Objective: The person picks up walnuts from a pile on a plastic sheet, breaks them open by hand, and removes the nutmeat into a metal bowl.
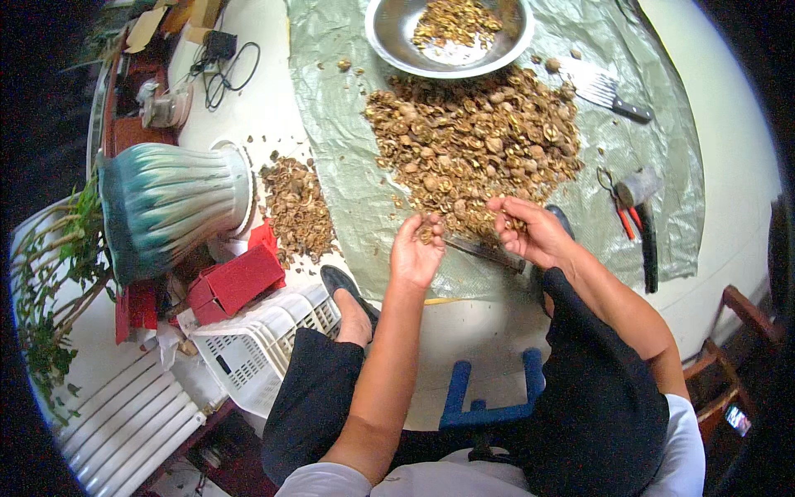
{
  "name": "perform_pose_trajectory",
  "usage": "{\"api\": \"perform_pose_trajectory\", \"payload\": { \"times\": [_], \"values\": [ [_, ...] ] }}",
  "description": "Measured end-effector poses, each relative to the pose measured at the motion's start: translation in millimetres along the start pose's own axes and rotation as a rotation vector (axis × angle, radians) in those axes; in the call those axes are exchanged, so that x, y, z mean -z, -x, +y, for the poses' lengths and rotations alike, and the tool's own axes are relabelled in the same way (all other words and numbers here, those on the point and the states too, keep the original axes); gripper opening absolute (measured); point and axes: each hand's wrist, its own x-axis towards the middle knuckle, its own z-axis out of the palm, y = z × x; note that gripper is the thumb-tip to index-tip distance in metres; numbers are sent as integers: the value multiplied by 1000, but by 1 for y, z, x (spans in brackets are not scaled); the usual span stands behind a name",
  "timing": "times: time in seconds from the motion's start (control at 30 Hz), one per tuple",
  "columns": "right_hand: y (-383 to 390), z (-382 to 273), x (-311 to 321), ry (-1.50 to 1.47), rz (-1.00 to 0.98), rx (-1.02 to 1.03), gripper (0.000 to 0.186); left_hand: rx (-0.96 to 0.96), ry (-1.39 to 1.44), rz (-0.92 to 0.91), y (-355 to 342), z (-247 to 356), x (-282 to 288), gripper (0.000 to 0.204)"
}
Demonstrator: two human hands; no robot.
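My left hand (419, 250) is closed, its fingers curled around a piece of cracked walnut (426, 235). To its right, my right hand (532, 234) is also closed, with walnut bits (515, 224) showing between its fingers. Both hands are just above the near edge of a large heap of cracked walnuts (480, 149) on a green tarp (339, 166). Below and between them lies a dark flat bar (487, 254). Beyond the heap stands a steel bowl (381, 41) containing walnut kernels (455, 23).
A slotted turner (590, 85), a hammer (639, 187) and red-handled pliers (623, 217) lie on the right. Left are a shell pile (296, 207), a blue-white flowerpot (170, 211), a red box (236, 284) and a white plastic crate (248, 356). A blue stool (456, 392) shows below me.
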Motion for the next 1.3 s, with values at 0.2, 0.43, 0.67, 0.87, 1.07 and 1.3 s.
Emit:
{"api": "perform_pose_trajectory", "payload": {
  "times": [0.2,0.43,0.67,0.87,1.07,1.3],
  "values": [
    [-8,10,-3,80,335,-137,18,-268,275,327,-54,130,117,7],
    [-7,12,10,78,516,-111,17,-597,262,310,-42,268,149,48],
    [-47,-47,-6,49,487,96,12,-478,-355,415,-88,204,81,44],
    [-71,-143,-76,73,290,446,27,-853,-1413,-7,-122,87,-30,19],
    [-64,-101,-20,399,504,280,25,-1018,-1913,-317,-131,8,-67,22],
    [-25,-38,20,328,627,93,17,-983,-1961,-91,-132,-18,-56,17]
  ]
}}
